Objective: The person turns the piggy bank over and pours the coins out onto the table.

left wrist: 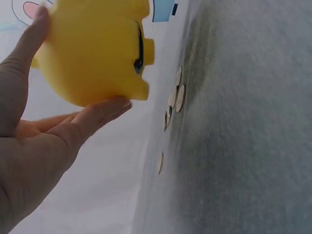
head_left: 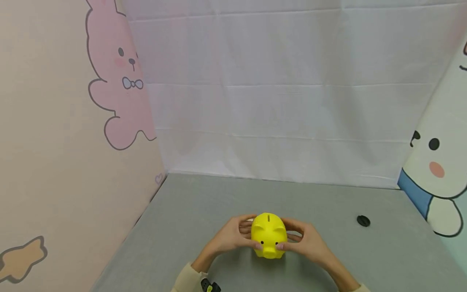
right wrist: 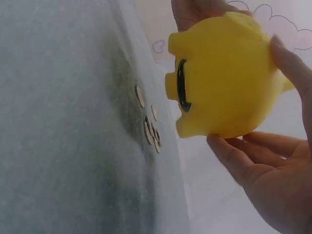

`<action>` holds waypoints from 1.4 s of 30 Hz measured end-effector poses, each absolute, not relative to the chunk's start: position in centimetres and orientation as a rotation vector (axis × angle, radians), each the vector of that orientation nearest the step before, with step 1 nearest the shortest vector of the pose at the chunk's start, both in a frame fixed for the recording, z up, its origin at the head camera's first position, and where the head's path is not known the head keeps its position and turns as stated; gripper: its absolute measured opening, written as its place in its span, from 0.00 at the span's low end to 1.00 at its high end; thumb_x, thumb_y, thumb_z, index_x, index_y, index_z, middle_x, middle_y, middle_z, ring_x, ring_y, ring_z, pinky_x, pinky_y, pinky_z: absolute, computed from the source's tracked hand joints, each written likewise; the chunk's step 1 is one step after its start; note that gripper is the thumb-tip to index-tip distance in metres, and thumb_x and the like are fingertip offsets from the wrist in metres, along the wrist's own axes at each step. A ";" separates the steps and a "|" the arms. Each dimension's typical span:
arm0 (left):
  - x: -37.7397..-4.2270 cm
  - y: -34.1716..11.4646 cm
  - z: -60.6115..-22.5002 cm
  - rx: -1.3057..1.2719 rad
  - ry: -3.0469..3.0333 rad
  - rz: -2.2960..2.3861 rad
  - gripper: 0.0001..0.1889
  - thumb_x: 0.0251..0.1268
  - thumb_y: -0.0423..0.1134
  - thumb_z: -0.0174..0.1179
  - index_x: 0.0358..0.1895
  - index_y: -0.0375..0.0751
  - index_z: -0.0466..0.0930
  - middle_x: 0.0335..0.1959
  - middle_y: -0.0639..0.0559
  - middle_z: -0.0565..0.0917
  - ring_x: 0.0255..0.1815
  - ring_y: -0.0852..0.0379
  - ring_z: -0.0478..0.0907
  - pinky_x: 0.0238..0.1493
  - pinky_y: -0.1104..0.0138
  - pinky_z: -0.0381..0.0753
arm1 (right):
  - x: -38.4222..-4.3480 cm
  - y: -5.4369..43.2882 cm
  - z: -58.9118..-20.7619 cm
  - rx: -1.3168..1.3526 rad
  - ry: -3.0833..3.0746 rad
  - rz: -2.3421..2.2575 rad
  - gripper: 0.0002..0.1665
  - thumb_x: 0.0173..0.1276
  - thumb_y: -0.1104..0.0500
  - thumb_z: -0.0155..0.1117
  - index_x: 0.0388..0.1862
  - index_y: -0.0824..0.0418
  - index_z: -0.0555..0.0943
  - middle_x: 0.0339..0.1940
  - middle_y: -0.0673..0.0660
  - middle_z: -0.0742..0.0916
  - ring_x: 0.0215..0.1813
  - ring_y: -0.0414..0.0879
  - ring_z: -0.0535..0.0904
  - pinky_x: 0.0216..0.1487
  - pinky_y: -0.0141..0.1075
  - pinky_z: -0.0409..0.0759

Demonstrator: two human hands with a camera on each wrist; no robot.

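Note:
A yellow piggy bank (head_left: 269,231), slot on top and snout toward me, is held upright above the grey table. My left hand (head_left: 232,236) grips one side of it, thumb at the face and fingers behind. On the other side my right hand (head_left: 307,240) holds it in the same way. Both wrist views show a dark round opening in its underside. Several coins (left wrist: 180,98) lie on the table below it, also visible as flat discs (right wrist: 148,132) in the right wrist view. In the head view those coins are hidden.
A black round cap (head_left: 363,220) lies on the grey tabletop (head_left: 204,198) at the right. White cloth (head_left: 255,101) hangs behind the table, and walls with cartoon animals flank it left and right. A black-and-yellow device (head_left: 211,286) is on the left wrist.

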State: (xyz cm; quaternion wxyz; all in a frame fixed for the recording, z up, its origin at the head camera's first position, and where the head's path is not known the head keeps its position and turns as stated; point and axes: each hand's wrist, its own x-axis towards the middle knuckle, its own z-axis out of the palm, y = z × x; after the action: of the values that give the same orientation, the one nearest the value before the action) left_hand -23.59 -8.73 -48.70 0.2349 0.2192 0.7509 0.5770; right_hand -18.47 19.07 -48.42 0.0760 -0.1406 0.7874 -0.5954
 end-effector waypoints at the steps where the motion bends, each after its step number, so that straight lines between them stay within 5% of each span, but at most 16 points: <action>1: -23.6 -8.8 -48.7 0.643 2.041 1.597 0.48 0.55 0.46 0.82 0.79 0.44 0.67 0.76 0.42 0.76 0.72 0.45 0.79 0.69 0.58 0.84 | -18.4 19.1 -48.6 -0.463 2.367 -1.789 0.48 0.63 0.55 0.81 0.76 0.71 0.70 0.74 0.73 0.77 0.70 0.69 0.77 0.66 0.40 0.86; 3: -23.5 -8.8 -48.8 0.715 2.039 1.609 0.50 0.53 0.44 0.83 0.80 0.46 0.66 0.79 0.46 0.73 0.75 0.47 0.76 0.71 0.62 0.82 | -18.4 19.1 -48.8 -0.528 2.410 -1.781 0.50 0.60 0.55 0.83 0.77 0.68 0.70 0.75 0.70 0.77 0.74 0.67 0.74 0.70 0.42 0.83; 7: -23.4 -8.8 -48.7 0.795 2.098 1.629 0.52 0.50 0.43 0.84 0.80 0.53 0.65 0.80 0.51 0.71 0.78 0.49 0.73 0.74 0.66 0.78 | -18.2 19.0 -49.0 -0.654 2.561 -1.782 0.52 0.54 0.53 0.87 0.77 0.60 0.73 0.76 0.66 0.78 0.75 0.40 0.76 0.69 0.44 0.83; 11: -23.3 -8.8 -48.7 0.892 2.160 1.672 0.54 0.48 0.40 0.85 0.81 0.58 0.64 0.81 0.54 0.70 0.81 0.50 0.69 0.77 0.63 0.74 | -18.2 18.9 -49.3 -0.876 2.730 -1.771 0.57 0.50 0.54 0.89 0.78 0.59 0.71 0.76 0.67 0.78 0.74 0.24 0.70 0.69 0.34 0.83; 14: -23.3 -8.8 -48.9 0.923 2.188 1.680 0.54 0.47 0.39 0.85 0.80 0.60 0.64 0.81 0.56 0.70 0.82 0.50 0.68 0.78 0.63 0.73 | -18.3 18.9 -49.6 -0.941 2.786 -1.746 0.59 0.48 0.54 0.89 0.79 0.57 0.70 0.77 0.65 0.78 0.76 0.24 0.69 0.68 0.30 0.81; 19: -23.4 -8.8 -49.2 0.891 2.180 1.663 0.54 0.47 0.40 0.85 0.80 0.61 0.65 0.81 0.57 0.70 0.82 0.52 0.68 0.78 0.63 0.73 | -18.4 18.9 -50.0 -0.932 2.782 -1.736 0.60 0.47 0.53 0.89 0.79 0.56 0.70 0.77 0.66 0.78 0.75 0.24 0.69 0.65 0.41 0.84; 24: -23.4 -8.7 -49.0 0.899 2.230 1.608 0.53 0.48 0.43 0.85 0.80 0.63 0.64 0.80 0.59 0.70 0.81 0.53 0.70 0.77 0.63 0.74 | -18.4 19.0 -50.0 -0.898 2.777 -1.744 0.59 0.48 0.54 0.89 0.79 0.56 0.71 0.76 0.66 0.78 0.74 0.25 0.71 0.65 0.39 0.85; 32: -23.5 -8.4 -48.6 0.764 2.274 1.508 0.34 0.69 0.57 0.70 0.76 0.53 0.74 0.68 0.54 0.84 0.60 0.59 0.86 0.59 0.69 0.86 | -18.2 18.4 -49.0 -0.361 2.609 -1.741 0.34 0.69 0.49 0.76 0.69 0.62 0.80 0.64 0.61 0.87 0.60 0.49 0.86 0.57 0.35 0.89; 37: -23.5 -7.6 -48.3 0.543 2.301 1.483 0.29 0.72 0.67 0.61 0.59 0.48 0.88 0.50 0.54 0.92 0.44 0.61 0.87 0.47 0.61 0.91 | -18.7 17.9 -48.7 -0.124 2.506 -1.688 0.29 0.77 0.42 0.65 0.61 0.63 0.85 0.55 0.59 0.91 0.50 0.47 0.88 0.50 0.40 0.91; 42: -23.4 -7.1 -47.9 0.409 2.250 1.482 0.33 0.71 0.71 0.57 0.36 0.43 0.92 0.30 0.50 0.91 0.28 0.45 0.89 0.37 0.50 0.92 | -19.0 18.1 -48.9 -0.099 2.298 -1.768 0.36 0.83 0.40 0.55 0.56 0.74 0.85 0.44 0.61 0.93 0.38 0.50 0.90 0.42 0.43 0.93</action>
State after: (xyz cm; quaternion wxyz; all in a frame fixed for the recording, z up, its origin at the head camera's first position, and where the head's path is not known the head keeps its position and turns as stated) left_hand -23.39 -7.07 -47.91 0.2069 0.1469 0.8078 0.5321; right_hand -19.01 18.13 -48.87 0.1200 -0.0340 0.7865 -0.6049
